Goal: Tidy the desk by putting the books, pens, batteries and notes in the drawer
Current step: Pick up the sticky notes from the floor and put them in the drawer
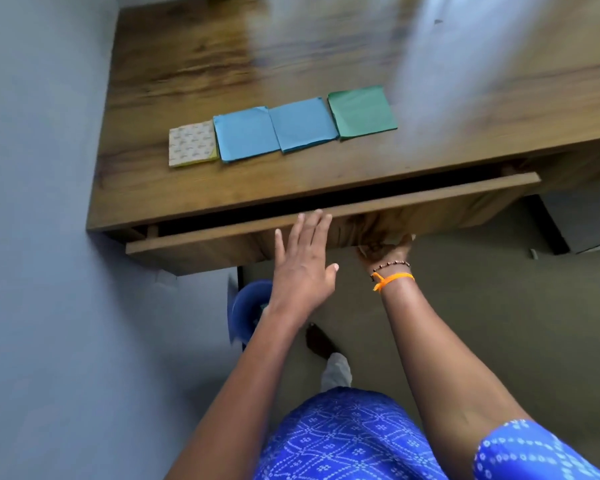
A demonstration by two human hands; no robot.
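**Drawer Barely Open, Notes Not Yet Put Away**

Nearest the camera, the drawer (326,216) is being handled by both hands. The left hand (303,258) is being held flat, fingers straight and together, with its fingertips at the top edge of the drawer front; nothing is being gripped by it. The right hand (387,249) is being hooked under the lower edge of the drawer front, its fingers hidden beneath, so the hold is being judged rather than seen. Only a narrow dark gap is being shown, and the drawer's inside cannot be seen.

Farther back, on the desk (291,57), four square note pads are lying in a row: a patterned pad (192,143) at the left, two blue pads (246,134) (302,124) touching in the middle, and a green pad (362,111) at the right. No books, pens or batteries are being shown. The notes, at least, are being judged as still to be stowed.
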